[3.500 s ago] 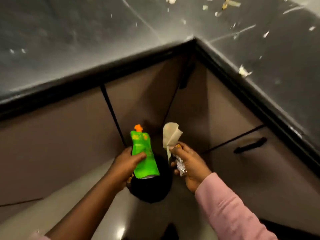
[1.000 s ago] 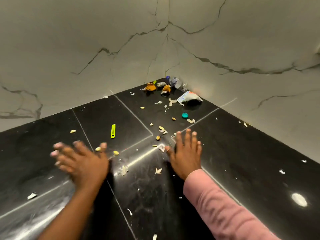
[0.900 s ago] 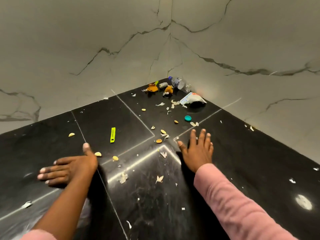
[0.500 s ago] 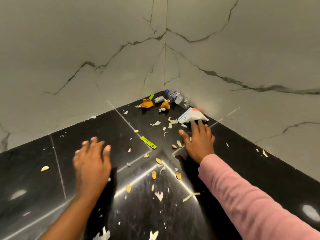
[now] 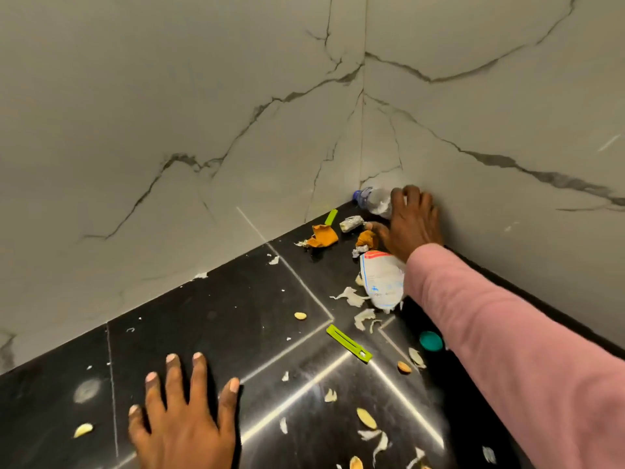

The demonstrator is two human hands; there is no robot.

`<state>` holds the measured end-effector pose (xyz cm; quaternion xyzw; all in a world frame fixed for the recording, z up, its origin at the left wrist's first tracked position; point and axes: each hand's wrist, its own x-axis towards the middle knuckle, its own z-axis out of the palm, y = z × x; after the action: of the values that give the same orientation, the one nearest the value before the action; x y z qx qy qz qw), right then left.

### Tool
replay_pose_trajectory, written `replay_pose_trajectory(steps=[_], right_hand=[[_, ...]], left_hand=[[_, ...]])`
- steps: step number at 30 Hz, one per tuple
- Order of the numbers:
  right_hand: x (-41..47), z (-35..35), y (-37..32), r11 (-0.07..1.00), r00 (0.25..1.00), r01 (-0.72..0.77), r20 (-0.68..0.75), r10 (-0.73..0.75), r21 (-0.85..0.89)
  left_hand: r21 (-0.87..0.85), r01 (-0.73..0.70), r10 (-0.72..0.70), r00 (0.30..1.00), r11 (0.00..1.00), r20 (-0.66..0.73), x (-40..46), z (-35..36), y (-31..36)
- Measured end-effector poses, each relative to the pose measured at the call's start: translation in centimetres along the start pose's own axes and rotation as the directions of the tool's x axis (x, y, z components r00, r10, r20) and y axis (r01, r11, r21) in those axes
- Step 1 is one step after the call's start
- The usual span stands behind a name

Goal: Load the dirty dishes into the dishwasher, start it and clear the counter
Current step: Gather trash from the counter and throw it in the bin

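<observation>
Right hand (image 5: 411,221) grasps plastic bottle (image 5: 373,199); left hand (image 5: 184,418) flat, spread on counter (image 5: 220,316); pouch (image 5: 380,280) print illegible.

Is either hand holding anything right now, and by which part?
The right hand curls round the plastic bottle at its body, away from the blue cap. The left hand lies flat on the counter, holding nothing.

A long pink sleeve (image 5: 507,333) covers the right arm.
</observation>
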<state>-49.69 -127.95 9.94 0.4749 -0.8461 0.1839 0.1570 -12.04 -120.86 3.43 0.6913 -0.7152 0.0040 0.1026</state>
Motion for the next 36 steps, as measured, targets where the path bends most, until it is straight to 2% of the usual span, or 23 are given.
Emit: replay_pose_trajectory(steps=[2,4,8,10,12,14,16,21,24,25,27,29,31,33,36], right_hand=[[2.6,0.9,-0.9,0.998,0.999,-0.005,0.050,0.001,0.067],[4.8,2.1,-1.9,0.987,0.982,-0.031,0.190,0.000,0.161],[7.6,4.1,-2.9,0.981,0.904,-0.014,0.421,-0.069,0.191],[8.0,4.3,-2.9,0.966,0.865,0.045,0.474,-0.166,0.255],[7.6,4.3,-3.8,0.958,0.789,0.180,0.549,-0.275,0.222],[6.7,3.8,-5.2,0.928,0.724,0.348,0.591,-0.355,0.131],[5.3,2.8,-6.8,0.895,0.675,0.434,0.620,-0.399,0.104],[0.3,0.7,-9.2,0.843,0.603,0.516,0.633,-0.485,0.155],[-0.7,-0.3,-9.1,0.829,0.514,0.441,0.660,-0.548,0.345],[-0.4,-0.5,-9.0,0.819,0.519,0.414,0.636,-0.571,0.398],[0.8,-0.1,-8.8,0.816,0.597,0.400,0.557,-0.577,0.417],[2.5,0.6,-8.7,0.870,0.695,0.346,0.527,-0.490,0.352],[4.1,1.8,-8.8,0.929,0.735,0.241,0.572,-0.364,0.281],[4.7,2.6,-9.2,0.943,0.703,0.178,0.634,-0.323,0.282],[3.3,2.3,-11.4,0.906,0.604,0.178,0.684,-0.408,0.384]], left_hand=[[0.024,0.010,-0.009,1.000,1.000,-0.029,0.2,0.2,-0.1],[0.038,0.007,-0.005,0.999,0.999,-0.051,0.2,0.1,-0.1],[0.026,-0.007,0.008,0.999,1.000,-0.043,0.3,0.3,-0.1],[0.021,-0.011,0.012,1.000,1.000,-0.024,0.7,0.1,0.0],[0.033,0.000,-0.001,1.000,0.999,0.016,0.7,0.0,-0.2],[0.017,0.003,-0.004,1.000,1.000,0.028,0.6,-0.1,-0.2],[0.012,0.004,-0.004,1.000,1.000,0.007,0.6,-0.1,-0.1],[0.034,0.000,0.001,1.000,0.999,-0.017,0.5,0.2,-0.2],[0.037,-0.005,0.005,1.000,0.999,-0.007,0.4,0.2,-0.4],[0.036,-0.010,0.010,1.000,0.999,-0.004,0.4,0.1,-0.4],[0.043,-0.024,0.024,1.000,0.999,0.001,0.3,0.0,-0.3],[0.046,-0.031,0.031,1.000,0.998,0.006,0.2,-0.1,-0.3],[0.044,-0.030,0.029,1.000,0.999,0.011,0.3,-0.1,-0.3],[0.045,-0.040,0.039,0.999,0.998,0.020,0.3,-0.1,-0.4],[0.047,-0.057,0.055,0.998,0.997,0.032,0.4,-0.1,-0.6]])
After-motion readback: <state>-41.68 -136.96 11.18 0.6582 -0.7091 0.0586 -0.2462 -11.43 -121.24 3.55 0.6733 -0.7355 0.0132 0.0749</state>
